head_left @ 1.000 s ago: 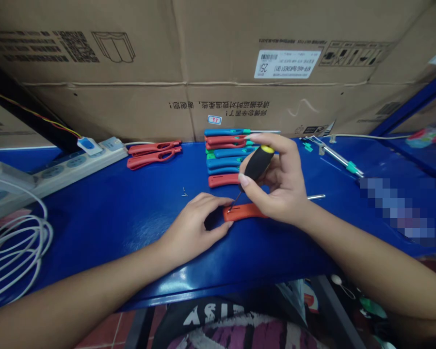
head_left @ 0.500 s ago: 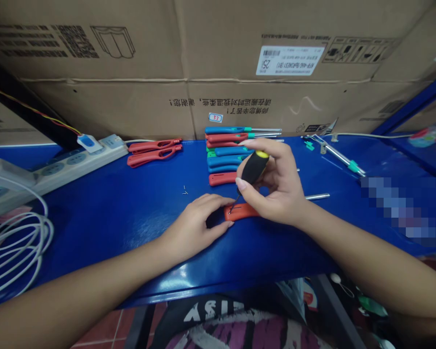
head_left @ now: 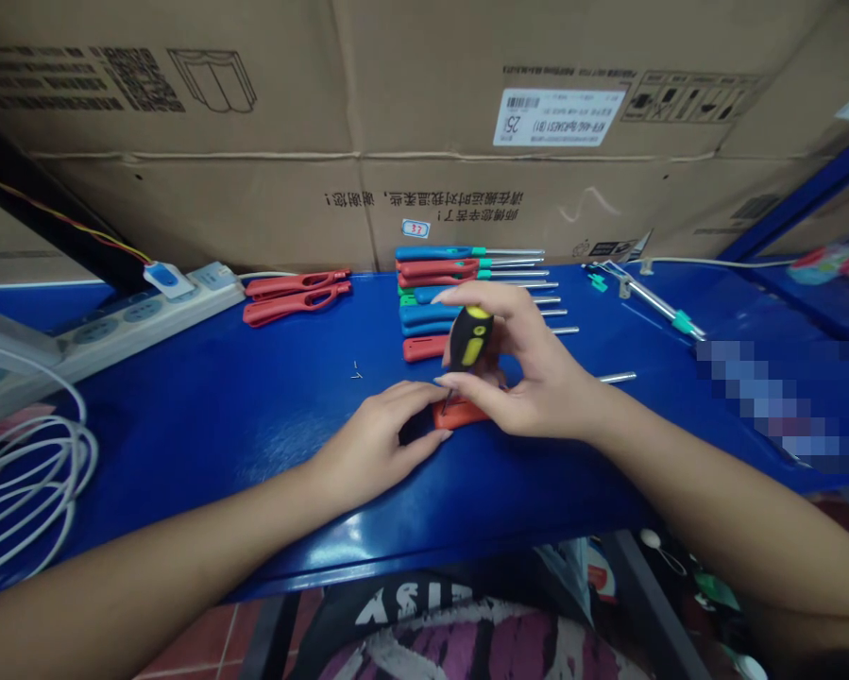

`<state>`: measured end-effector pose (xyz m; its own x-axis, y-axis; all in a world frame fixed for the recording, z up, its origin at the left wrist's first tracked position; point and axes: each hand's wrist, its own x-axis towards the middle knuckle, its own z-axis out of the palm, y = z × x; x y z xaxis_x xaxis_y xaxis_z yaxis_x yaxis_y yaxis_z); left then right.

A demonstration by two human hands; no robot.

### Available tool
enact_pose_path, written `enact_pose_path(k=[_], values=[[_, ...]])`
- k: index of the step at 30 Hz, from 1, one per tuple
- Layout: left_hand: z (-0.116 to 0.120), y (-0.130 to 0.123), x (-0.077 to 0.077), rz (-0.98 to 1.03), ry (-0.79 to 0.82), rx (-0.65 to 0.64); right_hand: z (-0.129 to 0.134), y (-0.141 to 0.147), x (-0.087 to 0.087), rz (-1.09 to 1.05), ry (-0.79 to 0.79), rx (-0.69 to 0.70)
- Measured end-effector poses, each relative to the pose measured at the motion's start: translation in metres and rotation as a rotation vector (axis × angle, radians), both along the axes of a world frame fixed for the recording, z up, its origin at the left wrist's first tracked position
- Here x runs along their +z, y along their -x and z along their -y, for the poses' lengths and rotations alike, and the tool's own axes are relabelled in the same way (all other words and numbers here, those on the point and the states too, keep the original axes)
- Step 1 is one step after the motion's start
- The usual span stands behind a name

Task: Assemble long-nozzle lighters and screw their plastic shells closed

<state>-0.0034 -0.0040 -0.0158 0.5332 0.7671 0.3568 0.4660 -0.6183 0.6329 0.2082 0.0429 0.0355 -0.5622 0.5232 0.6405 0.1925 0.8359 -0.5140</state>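
My right hand (head_left: 516,364) grips a black and yellow screwdriver (head_left: 472,340), its thin shaft pointing down at the left end of an orange-red handle (head_left: 459,413). That handle lies flat on the blue table, and a metal rod (head_left: 619,378) shows beyond my right hand, in line with it. My left hand (head_left: 385,439) pinches the handle's left end between thumb and fingers. Left of it, a few tiny screws (head_left: 357,376) lie loose. My right hand hides the handle's right part.
Several blue, red and green handles with metal rods (head_left: 424,321) lie in a row behind my hands. Two red handle pieces (head_left: 297,307) lie further left. A power strip (head_left: 141,312) and coiled white cable (head_left: 34,491) take the left side; a cardboard box (head_left: 254,208) stands behind.
The screwdriver has turned in my right hand, showing its yellow patch, and stands more upright. My right fingers have shifted slightly left. My left hand stays on the handle.
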Motion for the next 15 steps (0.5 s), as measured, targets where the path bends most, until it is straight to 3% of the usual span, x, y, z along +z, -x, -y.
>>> enact_pose_path(k=[3,8,13,15], values=[[0.000,0.000,0.001,0.001,-0.013,-0.009,0.000,0.000,0.000,-0.004,-0.177,-0.078],[0.000,-0.001,0.004,-0.036,0.022,-0.008,0.002,0.001,0.007,0.025,0.009,-0.033],[0.001,-0.002,0.004,-0.040,-0.004,-0.018,0.000,-0.002,0.009,-0.011,-0.323,-0.171],[0.001,-0.002,0.005,-0.036,0.001,-0.018,0.000,-0.002,0.012,0.046,-0.278,-0.147]])
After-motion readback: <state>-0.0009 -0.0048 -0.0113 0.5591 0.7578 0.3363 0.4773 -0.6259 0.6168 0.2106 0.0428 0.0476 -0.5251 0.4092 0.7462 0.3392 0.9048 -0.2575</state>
